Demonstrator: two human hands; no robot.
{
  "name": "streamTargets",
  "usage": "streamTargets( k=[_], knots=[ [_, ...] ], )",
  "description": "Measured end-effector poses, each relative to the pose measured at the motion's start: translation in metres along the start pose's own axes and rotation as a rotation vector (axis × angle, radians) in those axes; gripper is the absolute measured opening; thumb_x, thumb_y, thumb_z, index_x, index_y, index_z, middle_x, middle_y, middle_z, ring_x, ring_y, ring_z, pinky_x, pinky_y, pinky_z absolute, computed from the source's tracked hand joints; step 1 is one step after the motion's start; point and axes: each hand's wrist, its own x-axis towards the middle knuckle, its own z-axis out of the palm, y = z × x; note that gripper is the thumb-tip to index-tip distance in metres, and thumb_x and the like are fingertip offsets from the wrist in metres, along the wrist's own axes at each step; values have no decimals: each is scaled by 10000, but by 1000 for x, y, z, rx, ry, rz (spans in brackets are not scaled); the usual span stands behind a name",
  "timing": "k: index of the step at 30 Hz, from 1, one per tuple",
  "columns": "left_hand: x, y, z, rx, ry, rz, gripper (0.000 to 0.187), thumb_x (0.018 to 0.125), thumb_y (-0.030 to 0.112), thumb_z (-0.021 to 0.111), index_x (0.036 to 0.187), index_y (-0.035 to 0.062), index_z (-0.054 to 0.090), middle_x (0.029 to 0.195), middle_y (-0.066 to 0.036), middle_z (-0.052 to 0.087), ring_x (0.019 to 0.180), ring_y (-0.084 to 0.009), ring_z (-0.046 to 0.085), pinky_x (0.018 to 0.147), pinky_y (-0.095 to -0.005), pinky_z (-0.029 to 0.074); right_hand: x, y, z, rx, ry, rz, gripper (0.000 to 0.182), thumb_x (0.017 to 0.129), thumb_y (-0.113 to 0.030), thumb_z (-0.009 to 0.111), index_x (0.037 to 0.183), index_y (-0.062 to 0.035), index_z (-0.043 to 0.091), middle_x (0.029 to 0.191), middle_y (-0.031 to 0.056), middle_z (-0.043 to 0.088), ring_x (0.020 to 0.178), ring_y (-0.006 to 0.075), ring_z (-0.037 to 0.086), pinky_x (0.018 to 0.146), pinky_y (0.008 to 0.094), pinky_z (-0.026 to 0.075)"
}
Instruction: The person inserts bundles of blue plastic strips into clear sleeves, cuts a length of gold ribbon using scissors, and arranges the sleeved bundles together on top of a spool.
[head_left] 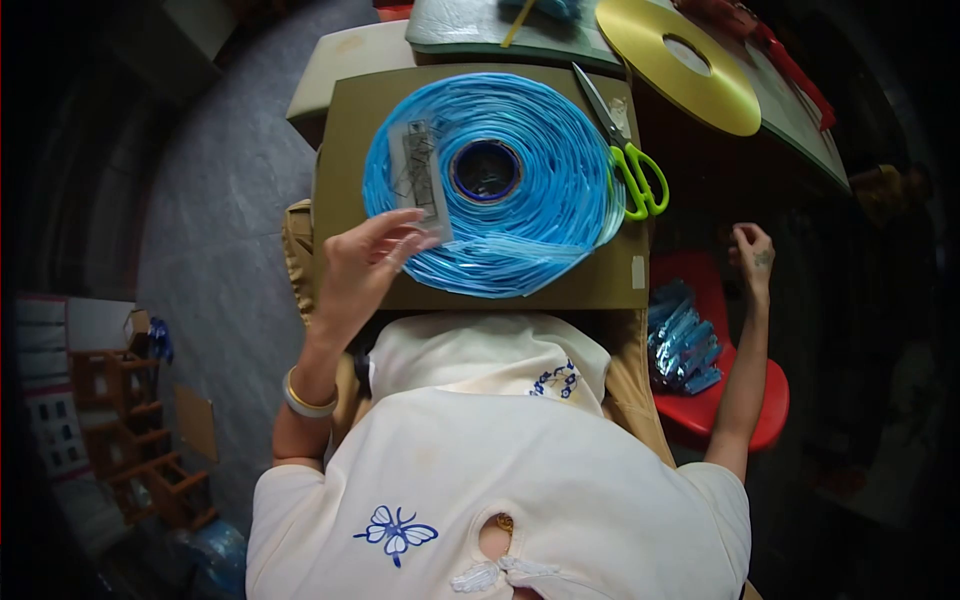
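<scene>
My left hand (378,250) pinches the lower end of a small translucent plastic packet (418,175) with dark markings. The packet lies across the left part of a large flat roll of shiny blue plastic strip (560,180), which has a dark hollow core (487,170). Out to the right, my right hand (752,258) is raised with fingers curled closed, and whatever may be in them is hidden. Below it, a bunch of blue foil packets (685,345) rests on a red plastic stool (765,410). Scissors with lime-green handles (640,182) lie at the roll's right edge.
The roll sits on a brown board (345,120) in front of my body. Behind it, a table (455,30) carries a flat gold roll (715,95) and a red strip (800,80). Wooden stools (130,400) stand on the grey floor at the left.
</scene>
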Motion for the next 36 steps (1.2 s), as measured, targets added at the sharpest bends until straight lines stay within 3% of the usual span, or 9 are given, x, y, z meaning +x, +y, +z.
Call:
streamTargets(
  k=[4,11,16,18,22,26,31,34,36],
  knots=[
    [4,9,5,114,-25,153,212,730,10,664,942,4,649,814,-71,675,665,-110,620,591,-190,510,-31,-110,31,88,67,-274,163,833,-166,535,911,-63,636,692,21,603,540,90,527,471,191,424],
    [6,11,-5,184,23,173,162,710,-9,668,871,1,670,811,-71,677,615,-115,612,567,-200,508,-13,-163,79,-61,-43,-711,149,804,-131,553,798,-8,637,636,58,595,535,137,539,485,253,429],
    [5,-1,-13,136,63,127,190,703,-19,668,893,1,668,801,-75,677,581,-116,601,552,-197,503,56,-159,85,-122,170,-536,188,789,-186,580,763,-11,641,642,91,604,546,191,557,517,303,442],
    [4,0,-11,132,61,130,194,702,-19,668,895,0,667,799,-76,677,579,-116,600,550,-195,501,87,-163,100,-258,43,-310,268,777,-286,588,790,-27,655,672,136,619,602,257,587,562,349,461],
    [4,5,-7,124,73,144,205,699,-19,670,904,-2,665,793,-80,677,573,-117,598,542,-189,496,128,-171,150,-447,106,-272,308,791,-333,576,699,-46,641,593,53,555,493,176,520,514,299,443],
    [8,6,-11,196,43,175,206,699,-19,670,905,-6,662,793,-86,676,597,-119,611,537,-183,494,189,-152,200,101,39,-405,351,789,-359,514,741,-44,660,692,179,620,684,291,606,605,392,465],
    [8,-1,-13,221,51,91,194,693,-27,668,885,-7,665,786,-80,676,613,-126,622,541,-187,502,133,-221,164,15,203,-380,172,744,-203,596,783,-59,681,741,84,663,646,209,618,625,329,497],
    [6,-5,-11,207,34,105,197,710,-4,669,906,-12,658,791,-92,674,631,-138,628,567,-191,510,123,-260,126,723,157,-619,235,784,61,448,824,-39,656,749,73,665,652,130,625,592,233,502],
    [7,-5,-11,203,13,127,204,727,19,669,927,-17,651,796,-104,671,650,-150,635,592,-196,518,93,-290,85,778,243,-781,196,807,28,456,866,-13,638,787,94,662,695,158,634,632,250,518]
  ],
)
